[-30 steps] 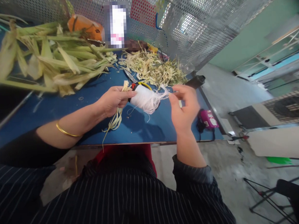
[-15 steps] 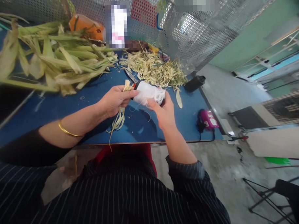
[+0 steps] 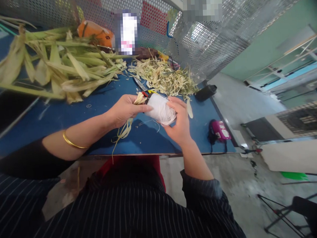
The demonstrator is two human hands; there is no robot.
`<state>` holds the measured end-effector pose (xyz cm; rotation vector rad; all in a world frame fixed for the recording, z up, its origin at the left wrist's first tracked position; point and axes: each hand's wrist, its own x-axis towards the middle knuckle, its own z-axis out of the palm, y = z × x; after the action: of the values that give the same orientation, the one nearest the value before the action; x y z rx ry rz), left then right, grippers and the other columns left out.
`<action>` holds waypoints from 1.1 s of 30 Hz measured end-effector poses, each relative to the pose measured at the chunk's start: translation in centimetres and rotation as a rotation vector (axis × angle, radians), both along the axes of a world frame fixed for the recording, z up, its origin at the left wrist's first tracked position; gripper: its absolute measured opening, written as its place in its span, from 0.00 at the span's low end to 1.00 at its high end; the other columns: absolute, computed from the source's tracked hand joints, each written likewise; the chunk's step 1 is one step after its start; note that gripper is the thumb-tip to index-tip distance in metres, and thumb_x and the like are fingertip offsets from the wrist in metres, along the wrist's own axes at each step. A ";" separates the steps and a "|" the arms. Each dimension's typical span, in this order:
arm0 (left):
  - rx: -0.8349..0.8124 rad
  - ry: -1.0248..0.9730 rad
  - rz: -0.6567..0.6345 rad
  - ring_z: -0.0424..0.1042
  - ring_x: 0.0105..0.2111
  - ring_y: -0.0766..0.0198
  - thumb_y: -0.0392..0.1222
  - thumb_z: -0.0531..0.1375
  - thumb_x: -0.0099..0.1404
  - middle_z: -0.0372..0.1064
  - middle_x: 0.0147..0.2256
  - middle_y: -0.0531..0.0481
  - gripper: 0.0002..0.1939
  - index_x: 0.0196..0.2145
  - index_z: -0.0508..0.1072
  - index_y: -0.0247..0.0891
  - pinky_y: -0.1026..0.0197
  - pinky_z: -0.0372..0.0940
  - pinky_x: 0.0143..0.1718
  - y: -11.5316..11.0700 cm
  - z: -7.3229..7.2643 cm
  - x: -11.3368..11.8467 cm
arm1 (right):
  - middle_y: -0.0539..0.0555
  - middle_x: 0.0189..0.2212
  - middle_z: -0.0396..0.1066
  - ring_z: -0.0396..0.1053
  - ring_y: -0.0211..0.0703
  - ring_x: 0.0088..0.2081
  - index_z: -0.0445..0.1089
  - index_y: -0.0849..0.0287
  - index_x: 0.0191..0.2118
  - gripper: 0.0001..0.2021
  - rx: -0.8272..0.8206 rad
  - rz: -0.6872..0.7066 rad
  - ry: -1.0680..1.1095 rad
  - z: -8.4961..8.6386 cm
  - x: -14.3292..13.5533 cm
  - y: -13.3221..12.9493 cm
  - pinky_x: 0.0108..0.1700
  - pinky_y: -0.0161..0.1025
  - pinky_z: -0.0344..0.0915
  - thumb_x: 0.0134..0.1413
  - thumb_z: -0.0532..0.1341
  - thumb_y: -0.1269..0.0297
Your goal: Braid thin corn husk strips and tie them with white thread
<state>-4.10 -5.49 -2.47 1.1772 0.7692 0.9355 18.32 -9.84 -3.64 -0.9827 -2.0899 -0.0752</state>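
Note:
A spool of white thread (image 3: 160,108) is held between both hands, just above the blue table. My right hand (image 3: 180,121) curls around its right end, fingers over the top and thumb below. My left hand (image 3: 125,109) is closed on a bundle of pale corn husk strips (image 3: 126,130) whose ends dangle below the fist. The left thumb also presses the spool's left end. A loose thread end hangs under the spool. Right behind the hands lie scissors (image 3: 139,83), blades showing, handles partly hidden.
Long corn husks (image 3: 73,66) cover the table's left side. A heap of shredded husk (image 3: 167,75) is at the back. Toward the right are a black cylinder (image 3: 205,92) and a magenta device (image 3: 220,130). An orange bag (image 3: 95,32) and a perforated metal screen (image 3: 155,16) stand behind.
The spool has turned in my right hand, whose fingers now lie over its top. Both hands sit slightly lower in view. The husk strips stay in my left hand.

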 end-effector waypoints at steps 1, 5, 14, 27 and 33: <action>0.026 0.014 0.007 0.46 0.16 0.76 0.39 0.71 0.47 0.53 0.15 0.59 0.14 0.19 0.69 0.35 0.64 0.39 0.18 -0.1 0.2 0.1 | 0.62 0.60 0.60 0.60 0.57 0.62 0.52 0.48 0.63 0.36 0.009 -0.001 -0.025 0.0 0.2 -0.1 0.59 0.61 0.62 0.51 0.67 0.55; 0.080 0.058 0.014 0.52 0.17 0.75 0.35 0.69 0.47 0.54 0.14 0.59 0.14 0.15 0.67 0.35 0.66 0.46 0.19 -0.7 1.1 0.3 | 0.63 0.57 0.63 0.61 0.60 0.60 0.58 0.54 0.61 0.33 0.032 -0.049 0.106 0.7 1.0 -0.9 0.58 0.63 0.62 0.55 0.57 0.41; 0.094 0.114 0.013 0.61 0.21 0.71 0.36 0.70 0.47 0.63 0.18 0.56 0.08 0.20 0.73 0.34 0.67 0.53 0.21 -0.8 1.1 0.5 | 0.51 0.34 0.69 0.67 0.40 0.35 0.74 0.55 0.36 0.10 -0.096 -0.178 0.225 4.5 -2.2 -0.7 0.41 0.44 0.66 0.49 0.70 0.59; 0.156 0.128 0.040 0.53 0.20 0.74 0.40 0.70 0.48 0.56 0.18 0.59 0.15 0.17 0.68 0.34 0.65 0.48 0.22 -0.5 0.2 0.5 | 0.48 0.31 0.67 0.65 0.38 0.32 0.66 0.56 0.29 0.06 -0.214 -0.175 0.138 3.4 -5.3 0.7 0.39 0.42 0.62 0.53 0.63 0.70; 0.076 0.110 0.069 0.53 0.19 0.74 0.36 0.70 0.45 0.56 0.16 0.59 0.11 0.17 0.70 0.33 0.66 0.49 0.21 -0.6 0.6 0.6 | 0.47 0.28 0.67 0.65 0.35 0.30 0.64 0.56 0.32 0.05 -0.291 -0.132 0.391 3.3 -4.5 0.3 0.37 0.38 0.64 0.59 0.59 0.65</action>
<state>-3.49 -6.08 -1.83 1.2835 0.8733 0.9699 13.77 -9.51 -0.39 -1.1999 -1.7032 0.3374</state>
